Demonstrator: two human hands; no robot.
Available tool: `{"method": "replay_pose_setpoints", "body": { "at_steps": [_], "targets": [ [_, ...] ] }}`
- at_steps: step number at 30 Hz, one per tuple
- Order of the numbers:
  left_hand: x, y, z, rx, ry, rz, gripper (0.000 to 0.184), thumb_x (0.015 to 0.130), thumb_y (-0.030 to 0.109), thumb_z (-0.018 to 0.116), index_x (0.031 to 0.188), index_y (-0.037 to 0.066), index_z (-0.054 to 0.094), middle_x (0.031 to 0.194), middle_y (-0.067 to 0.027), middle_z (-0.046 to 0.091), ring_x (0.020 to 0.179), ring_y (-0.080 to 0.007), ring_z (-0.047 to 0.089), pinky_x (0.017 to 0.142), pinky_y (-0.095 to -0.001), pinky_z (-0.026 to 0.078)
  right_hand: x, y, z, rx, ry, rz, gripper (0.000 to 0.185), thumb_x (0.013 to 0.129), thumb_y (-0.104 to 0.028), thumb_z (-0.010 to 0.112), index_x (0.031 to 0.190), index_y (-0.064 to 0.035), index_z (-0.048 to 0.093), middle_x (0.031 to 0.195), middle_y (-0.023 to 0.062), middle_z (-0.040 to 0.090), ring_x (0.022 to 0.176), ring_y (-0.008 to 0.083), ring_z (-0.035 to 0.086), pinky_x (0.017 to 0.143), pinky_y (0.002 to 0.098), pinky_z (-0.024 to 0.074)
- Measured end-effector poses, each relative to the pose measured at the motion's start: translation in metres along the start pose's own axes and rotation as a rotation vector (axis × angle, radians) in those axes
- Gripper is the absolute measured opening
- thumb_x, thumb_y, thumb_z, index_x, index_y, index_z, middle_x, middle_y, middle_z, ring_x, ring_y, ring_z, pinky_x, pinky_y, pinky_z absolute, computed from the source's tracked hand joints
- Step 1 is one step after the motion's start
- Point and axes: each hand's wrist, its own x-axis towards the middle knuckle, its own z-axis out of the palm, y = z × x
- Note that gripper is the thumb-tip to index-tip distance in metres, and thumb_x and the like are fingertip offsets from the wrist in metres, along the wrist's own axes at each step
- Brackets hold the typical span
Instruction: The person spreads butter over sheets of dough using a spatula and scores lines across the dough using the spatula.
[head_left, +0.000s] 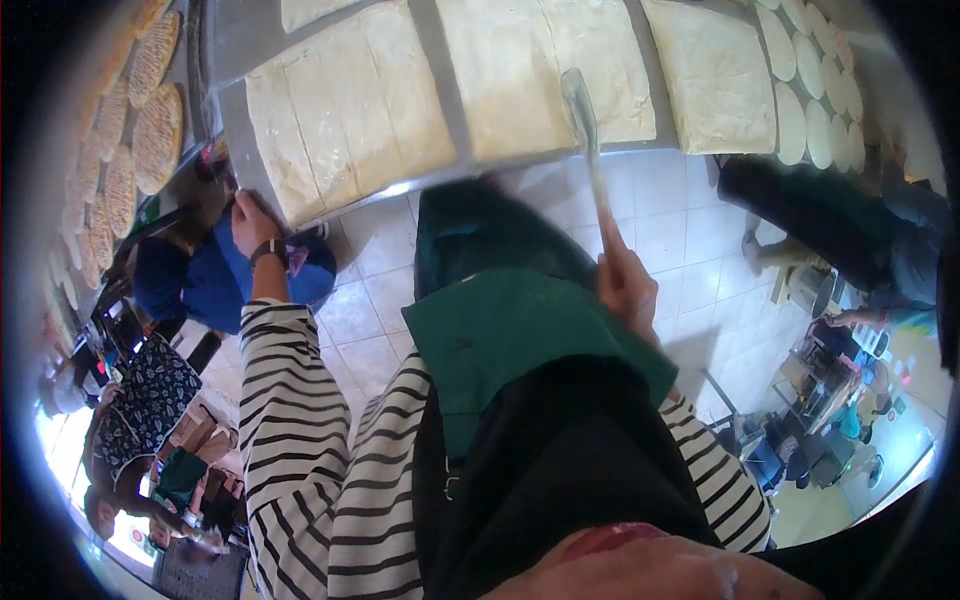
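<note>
I observe, through the head camera, two bare hands working at a metal desk (245, 45) that carries pale sheets of dough. The right hand (628, 285) has its grip closed around the handle of a spatula (592, 150). The spatula points away from the wearer, its metal blade over the middle dough slab (520, 80); I cannot tell whether blade and dough touch.

The left hand (258, 228) is at the near left corner of the desk, close beside the left dough slab (350, 105). I cannot tell whether its grip pinches the edge or merely rests there. A dark watch (268, 248) is on that wrist.

I note lengthwise lines across the left slab and one line in the middle slab. The right dough slab (712, 75) lies apart from the middle one, with pale oval pieces (808, 60) next to it. At far left I record rows of topped oval flatbreads (158, 140).

The wearer has a green apron (520, 320) and striped sleeves (290, 400). Below is a tiled floor (660, 220).
</note>
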Motion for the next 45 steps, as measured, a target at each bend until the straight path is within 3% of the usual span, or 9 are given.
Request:
{"method": "replay_pose_setpoints", "body": {
  "at_steps": [11, 18, 20, 30, 32, 35, 42, 44, 45],
  "targets": [
    [-0.001, -0.003, 0.003, -0.085, 0.001, -0.012, 0.062, 0.089, 0.059, 0.04, 0.115, 0.007, 0.064, 0.107, -0.0153, 0.067, 0.101, -0.0345, 0.062, 0.086, -0.0413, 0.047, -0.065, 0.033, -0.034, -0.026, -0.052, 0.009, 0.058, 0.084, 0.0, 0.061, 0.138, -0.0145, 0.046, 0.065, 0.006, 0.051, 0.056, 0.0137, 0.053, 0.051, 0.0297, 0.0469],
    [-0.04, -0.002, -0.005, -0.05, -0.006, -0.043, 0.062, 0.09, 0.058, 0.043, 0.115, 0.005, 0.064, 0.106, -0.0167, 0.067, 0.099, -0.0314, 0.064, 0.084, -0.0393, 0.048, -0.03, 0.036, -0.042, 0.124, 0.076, 0.033, 0.042, 0.084, 0.003, 0.061, 0.125, -0.0035, 0.058, 0.07, -0.0011, 0.055, 0.058, 0.005, 0.047, 0.053, 0.0218, 0.0407],
    [-0.042, -0.012, -0.001, -0.055, -0.001, -0.03, 0.061, 0.089, 0.058, 0.042, 0.112, 0.006, 0.065, 0.105, -0.017, 0.067, 0.099, -0.0337, 0.063, 0.084, -0.0411, 0.048, 0.002, 0.024, -0.032, 0.194, 0.068, 0.02, 0.048, 0.082, 0.005, 0.061, 0.129, -0.0056, 0.054, 0.088, 0.0145, 0.068, 0.067, 0.0137, 0.061, 0.061, 0.0276, 0.0494],
    [-0.059, -0.011, 0.0, -0.103, 0.022, -0.032, 0.059, 0.089, 0.058, 0.043, 0.106, 0.007, 0.067, 0.1, -0.0154, 0.068, 0.095, -0.0342, 0.064, 0.081, -0.0412, 0.048, 0.094, 0.008, 0.011, 0.238, 0.145, -0.106, 0.037, 0.083, -0.001, 0.06, 0.12, -0.0052, 0.061, 0.084, 0.0149, 0.066, 0.059, 0.0144, 0.058, 0.058, 0.0276, 0.048],
    [-0.061, -0.01, -0.001, -0.094, 0.019, -0.038, 0.059, 0.089, 0.058, 0.042, 0.105, 0.007, 0.067, 0.1, -0.0152, 0.068, 0.094, -0.0341, 0.064, 0.081, -0.0413, 0.048, 0.1, 0.009, 0.016, 0.244, 0.075, -0.068, 0.04, 0.087, 0.0, 0.057, 0.126, -0.005, 0.056, 0.114, 0.0155, 0.065, 0.099, 0.0155, 0.064, 0.083, 0.0269, 0.048],
    [-0.061, -0.009, -0.001, -0.087, 0.033, -0.036, 0.058, 0.089, 0.058, 0.042, 0.105, 0.008, 0.067, 0.1, -0.015, 0.068, 0.094, -0.0343, 0.064, 0.081, -0.0416, 0.048, 0.106, 0.008, 0.024, 0.221, 0.05, -0.095, 0.042, 0.085, 0.001, 0.056, 0.127, -0.0047, 0.055, 0.119, 0.0159, 0.063, 0.111, 0.0208, 0.06, 0.091, 0.0293, 0.0462],
    [-0.096, -0.004, 0.01, -0.082, 0.023, -0.039, 0.057, 0.089, 0.057, 0.042, 0.103, 0.008, 0.067, 0.099, -0.0164, 0.068, 0.094, -0.0356, 0.063, 0.08, -0.0428, 0.048, 0.101, 0.044, 0.014, 0.203, 0.054, -0.101, 0.043, 0.084, 0.001, 0.056, 0.127, -0.0047, 0.055, 0.116, 0.0161, 0.064, 0.108, 0.0239, 0.062, 0.089, 0.0299, 0.0476],
    [-0.113, -0.002, 0.016, -0.091, 0.024, -0.04, 0.057, 0.089, 0.057, 0.042, 0.103, 0.008, 0.067, 0.099, -0.0165, 0.068, 0.094, -0.0357, 0.063, 0.08, -0.043, 0.048, 0.098, 0.06, 0.008, 0.174, 0.187, -0.157, 0.019, 0.078, -0.003, 0.059, 0.097, -0.0039, 0.062, 0.074, 0.0178, 0.059, 0.066, 0.0362, 0.058, 0.059, 0.0402, 0.0478],
    [-0.121, -0.001, 0.018, -0.08, 0.013, -0.042, 0.057, 0.089, 0.057, 0.042, 0.104, 0.008, 0.067, 0.1, -0.0164, 0.068, 0.095, -0.0354, 0.063, 0.081, -0.0428, 0.048, 0.095, 0.065, 0.003, 0.173, 0.186, -0.155, 0.019, 0.078, -0.003, 0.059, 0.097, -0.0039, 0.062, 0.074, 0.0178, 0.059, 0.066, 0.0362, 0.058, 0.059, 0.0402, 0.0478]
  ]
}}
